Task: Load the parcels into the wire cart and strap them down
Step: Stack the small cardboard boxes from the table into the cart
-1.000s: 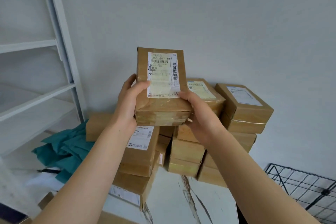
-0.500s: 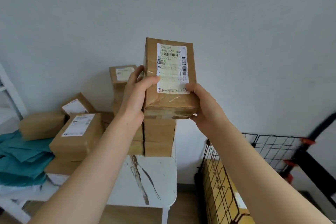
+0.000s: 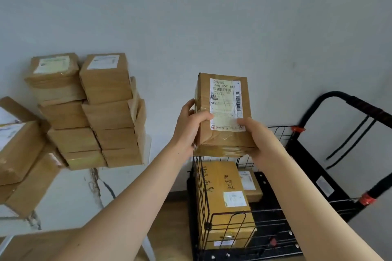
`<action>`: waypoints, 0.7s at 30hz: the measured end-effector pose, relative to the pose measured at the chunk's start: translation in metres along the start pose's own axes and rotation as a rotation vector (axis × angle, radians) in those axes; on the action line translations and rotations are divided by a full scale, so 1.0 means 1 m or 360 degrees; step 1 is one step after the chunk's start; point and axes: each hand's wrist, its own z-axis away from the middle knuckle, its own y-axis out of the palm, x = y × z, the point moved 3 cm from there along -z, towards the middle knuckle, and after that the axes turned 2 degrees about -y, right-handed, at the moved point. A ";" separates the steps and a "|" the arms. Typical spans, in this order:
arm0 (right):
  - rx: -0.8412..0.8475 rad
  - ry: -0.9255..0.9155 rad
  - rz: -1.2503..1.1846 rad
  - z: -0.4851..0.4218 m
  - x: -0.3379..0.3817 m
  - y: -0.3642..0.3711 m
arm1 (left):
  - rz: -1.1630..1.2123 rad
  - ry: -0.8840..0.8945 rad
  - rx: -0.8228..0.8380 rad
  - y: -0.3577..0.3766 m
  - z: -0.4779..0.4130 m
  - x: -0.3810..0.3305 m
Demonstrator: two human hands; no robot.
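I hold a brown paper-wrapped parcel [image 3: 222,140] with a white shipping label between both hands, in the air above the black wire cart [image 3: 203,193]. My left hand [image 3: 191,125] grips its left edge and my right hand [image 3: 256,140] grips its lower right corner. Inside the cart lie a large yellowish box [image 3: 224,203] and a smaller parcel [image 3: 250,186] behind it. More brown parcels [image 3: 106,112] stand stacked on the white table [image 3: 74,195] at the left.
The cart's black handle frame [image 3: 339,99] with red clips rises at the right against the grey wall. Further parcels [image 3: 19,150] lie at the far left of the table. A strip of wooden floor shows between table and cart.
I have turned right with the parcel in both hands; the parcel stack has slid left in view and the cart with its boxes now sits below the held parcel.
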 end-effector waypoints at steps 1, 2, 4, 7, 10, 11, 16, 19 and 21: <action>-0.0024 0.0022 -0.0002 -0.004 -0.002 -0.011 | -0.0035 -0.0026 0.0034 0.011 -0.006 0.008; -0.0052 0.0039 -0.0004 -0.010 -0.004 -0.022 | -0.0078 -0.0049 0.0073 0.020 -0.013 0.015; -0.0127 0.0071 0.0021 -0.025 -0.009 -0.041 | -0.0164 -0.0097 0.0158 0.038 -0.031 0.029; -0.0239 0.0112 0.0031 -0.053 -0.017 -0.067 | -0.0243 -0.0175 0.0260 0.061 -0.064 0.052; -0.0325 0.0157 0.0049 -0.083 -0.023 -0.089 | -0.0281 -0.0272 0.0319 0.083 -0.102 0.077; -0.0350 0.0169 0.0069 -0.094 -0.026 -0.096 | -0.0295 -0.0297 0.0341 0.090 -0.114 0.086; -0.0463 0.0251 0.0265 -0.151 -0.050 -0.129 | -0.0373 -0.0499 0.0356 0.113 -0.169 0.146; -0.0528 0.0369 0.0323 -0.181 -0.076 -0.148 | -0.0513 -0.0635 0.0445 0.124 -0.194 0.183; -0.0557 0.0463 0.0368 -0.196 -0.094 -0.159 | -0.0555 -0.0702 0.0473 0.132 -0.205 0.203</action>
